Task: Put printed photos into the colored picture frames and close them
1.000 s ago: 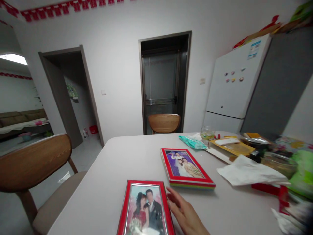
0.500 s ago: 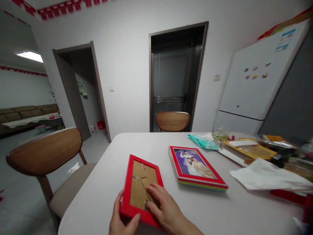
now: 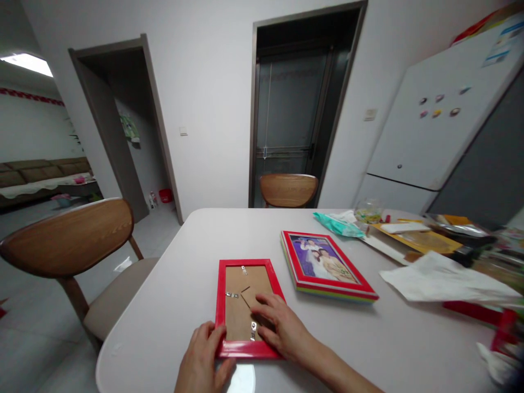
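Observation:
A red picture frame lies face down on the table, its brown backing board up. Small metal clips show at its far, left and near sides; my hand covers part of the right side. My left hand grips the near left corner, fingers over the red edge and thumb at the near side. My right hand rests over the lower right of the backing, fingers slightly bent and apart, beside the near metal clip. To the right sits a stack of frames, the top one red with a photo.
The white table also bears a teal packet, a glass jar, a yellow envelope, and white paper over a red piece. Wooden chairs stand at the left and far side.
The red frame was tilted in my hands and now lies flat on the table, turned straighter. My right fingers stay over its lower right. The camera view has tipped down slightly.

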Demonstrator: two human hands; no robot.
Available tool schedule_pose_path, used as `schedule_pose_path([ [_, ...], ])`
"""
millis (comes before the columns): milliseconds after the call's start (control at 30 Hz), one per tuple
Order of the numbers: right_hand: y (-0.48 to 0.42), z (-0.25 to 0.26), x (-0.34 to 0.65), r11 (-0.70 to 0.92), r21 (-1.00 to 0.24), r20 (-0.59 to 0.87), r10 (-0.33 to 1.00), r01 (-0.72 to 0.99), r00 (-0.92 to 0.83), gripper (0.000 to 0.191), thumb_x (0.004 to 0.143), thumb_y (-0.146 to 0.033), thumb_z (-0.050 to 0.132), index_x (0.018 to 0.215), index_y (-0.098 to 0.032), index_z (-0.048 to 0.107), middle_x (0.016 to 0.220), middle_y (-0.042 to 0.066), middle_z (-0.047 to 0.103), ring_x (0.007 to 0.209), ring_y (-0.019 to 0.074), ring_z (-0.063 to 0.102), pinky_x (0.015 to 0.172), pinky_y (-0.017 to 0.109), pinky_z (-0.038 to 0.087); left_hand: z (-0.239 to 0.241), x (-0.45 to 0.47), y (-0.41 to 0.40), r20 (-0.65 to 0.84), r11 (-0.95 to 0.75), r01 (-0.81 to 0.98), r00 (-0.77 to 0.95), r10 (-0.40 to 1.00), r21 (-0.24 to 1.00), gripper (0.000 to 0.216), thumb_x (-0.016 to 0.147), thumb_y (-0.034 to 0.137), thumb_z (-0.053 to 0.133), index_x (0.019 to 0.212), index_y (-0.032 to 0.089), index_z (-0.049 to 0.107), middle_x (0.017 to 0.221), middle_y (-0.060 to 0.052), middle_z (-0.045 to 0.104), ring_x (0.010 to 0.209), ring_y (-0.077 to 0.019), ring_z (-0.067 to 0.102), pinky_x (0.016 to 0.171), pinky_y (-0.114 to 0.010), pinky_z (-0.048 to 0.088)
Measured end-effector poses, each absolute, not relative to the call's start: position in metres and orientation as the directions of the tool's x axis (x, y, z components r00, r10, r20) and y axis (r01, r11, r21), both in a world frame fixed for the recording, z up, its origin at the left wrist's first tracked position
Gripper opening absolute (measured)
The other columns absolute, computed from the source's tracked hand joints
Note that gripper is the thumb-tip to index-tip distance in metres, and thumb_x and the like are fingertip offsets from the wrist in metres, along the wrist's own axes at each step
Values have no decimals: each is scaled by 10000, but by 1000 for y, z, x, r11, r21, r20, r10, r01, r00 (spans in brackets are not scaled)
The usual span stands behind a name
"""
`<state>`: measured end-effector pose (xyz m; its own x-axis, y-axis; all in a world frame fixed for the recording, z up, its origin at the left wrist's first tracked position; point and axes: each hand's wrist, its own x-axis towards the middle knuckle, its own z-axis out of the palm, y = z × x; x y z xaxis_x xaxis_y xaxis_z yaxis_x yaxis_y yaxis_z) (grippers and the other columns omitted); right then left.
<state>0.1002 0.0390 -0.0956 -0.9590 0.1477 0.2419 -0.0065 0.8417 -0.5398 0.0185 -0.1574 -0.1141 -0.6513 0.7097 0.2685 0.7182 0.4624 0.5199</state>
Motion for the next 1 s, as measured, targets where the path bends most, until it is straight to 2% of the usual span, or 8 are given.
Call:
schedule_pose_path([
  [167,40,-91,100,856,-513,237,61,-71,-970,322,624,-121,551,924,-217,619,1111,89,486,1026,214,426,868,342,339,-111,15,-150,295,405,811,-545,785,422,371,642,253,592,996,144,567,1235,-175,437,1129,-279,417,902,-424,397],
  [333,34,-82,94,864,-485,192,-43,-133,-980,184,657,-167,574,789,-254,667,1026,52,536,980,199,450,843,330,340,-110,15,-137,231,369,839,-482,845,400,345,591,261,631,915,151,588,1210,-168,476,1163,-303,369,919,-457,370],
  [500,30,-83,92,871,-480,238,16,-103,-971,117,695,-217,565,738,-260,665,982,19,561,964,184,447,837,315,332,-109,18,-136,245,380,817,-513,823,434,187,579,210,610,756,161,571,1199,-162,490,1171,-296,358,921,-447,371],
  [600,29,-83,88,858,-503,259,42,-98,-965,148,731,-216,519,805,-238,646,976,28,562,943,175,456,828,298,336,-109,21,-136,245,395,798,-539,806,456,190,540,152,611,723,161,557,1185,-162,503,1164,-295,370,923,-437,372],
  [733,24,-81,63,866,-500,270,150,-5,-951,194,763,-222,468,885,-206,619,940,49,570,899,173,475,800,286,339,-115,19,-135,288,387,797,-549,785,464,205,505,124,624,687,171,545,1167,-149,522,1147,-296,392,909,-417,394],
  [867,15,-83,30,916,-393,250,194,84,-949,159,759,-244,477,778,-200,628,837,48,577,831,174,489,743,272,346,-127,10,-138,381,316,860,-470,796,400,216,513,206,682,676,185,543,1157,-130,536,1123,-297,422,872,-389,434],
  [1000,16,-92,14,923,-352,273,262,157,-926,190,778,-219,439,744,-176,622,826,67,573,814,172,490,748,265,343,-138,2,-139,437,274,912,-390,811,305,134,655,309,610,691,196,548,1122,-105,568,1104,-265,449,844,-346,458],
])
